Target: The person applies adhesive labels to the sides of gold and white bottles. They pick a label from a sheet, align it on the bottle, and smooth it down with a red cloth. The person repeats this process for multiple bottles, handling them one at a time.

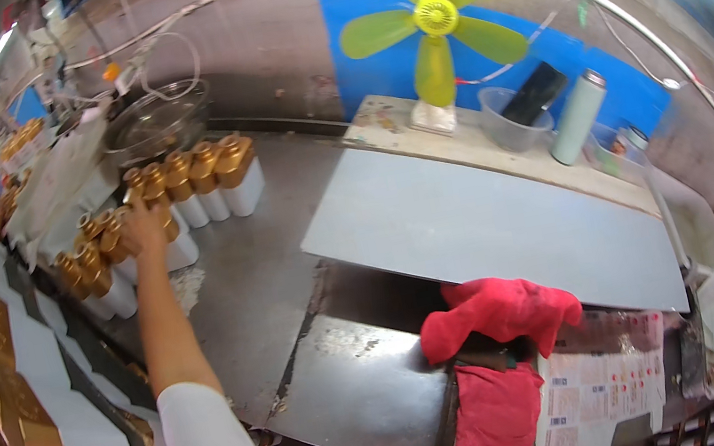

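Note:
My left arm, in a white sleeve, stretches out to the far left of the metal tabletop. At its end my left hand (144, 226) is among a group of white bottles with gold-coloured shoulders and necks. Its fingers are closed at the gold top of one bottle (180, 248), which stands upright; the palm side is hidden. Just behind and to the right is a short row of the same bottles (241, 182), standing side by side. More of them (109, 288) stand close to the left of the hand. My right hand is out of view.
Racked gold-and-white bottles (71, 417) crowd the left side. A glass bowl (158, 124) stands at the back. A grey board (471, 217), yellow-green fan (435, 15), plastic tub (511, 121) and pale green flask (579, 117) are to the right. Red cloths (498, 413) and printed sheets (588, 397) lie nearer.

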### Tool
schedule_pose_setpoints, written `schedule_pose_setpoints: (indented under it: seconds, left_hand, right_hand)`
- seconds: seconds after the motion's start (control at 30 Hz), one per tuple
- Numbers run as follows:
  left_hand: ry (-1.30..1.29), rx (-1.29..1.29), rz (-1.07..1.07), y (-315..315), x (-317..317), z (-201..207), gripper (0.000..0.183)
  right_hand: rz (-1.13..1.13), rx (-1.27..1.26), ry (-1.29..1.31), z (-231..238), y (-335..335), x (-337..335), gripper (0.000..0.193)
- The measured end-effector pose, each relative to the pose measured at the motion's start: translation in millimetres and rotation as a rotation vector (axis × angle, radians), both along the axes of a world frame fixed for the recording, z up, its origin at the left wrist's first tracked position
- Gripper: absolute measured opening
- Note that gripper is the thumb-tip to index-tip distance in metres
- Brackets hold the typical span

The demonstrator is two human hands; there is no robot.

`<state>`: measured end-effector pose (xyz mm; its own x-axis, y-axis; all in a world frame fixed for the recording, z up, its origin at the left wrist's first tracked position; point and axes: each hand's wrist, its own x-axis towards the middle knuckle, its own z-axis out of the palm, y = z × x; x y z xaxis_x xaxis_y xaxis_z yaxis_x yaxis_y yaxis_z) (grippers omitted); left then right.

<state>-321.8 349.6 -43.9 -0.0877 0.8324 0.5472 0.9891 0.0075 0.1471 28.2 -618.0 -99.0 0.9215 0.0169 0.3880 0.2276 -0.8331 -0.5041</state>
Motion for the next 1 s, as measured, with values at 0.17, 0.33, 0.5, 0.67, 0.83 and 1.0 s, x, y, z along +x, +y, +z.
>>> schedule_pose_setpoints:
  seconds: [0.17,0.33,0.5,0.67,0.83,1.0]
  left_hand:
    - [0.048,-0.080,0.009,-80,17,22,0.038]
    - [0.024,0.226,-0.159,-190,23,-15,0.025]
    - [-0.038,0.175,-0.397,-303,57,41,0.026]
    - [-0.339,-0.136,-0.831,-396,115,115,0.025]
    - [-0.086,-0.221,-1.376,-430,200,148,0.036]
    - [-0.136,-0.681,-1.351,-412,275,117,0.049]
  right_hand:
    - [-0.006,0.914,0.223,-29,13,75,0.023]
    - [0.230,0.815,0.420,56,163,59,0.014]
    - [0.480,0.694,0.604,75,210,40,0.014]
    - [0.729,0.648,0.772,85,243,2,0.019]
    - [1.104,0.533,0.577,93,287,-17,0.054]
    - [0.866,0.299,0.439,78,327,-11,0.065]
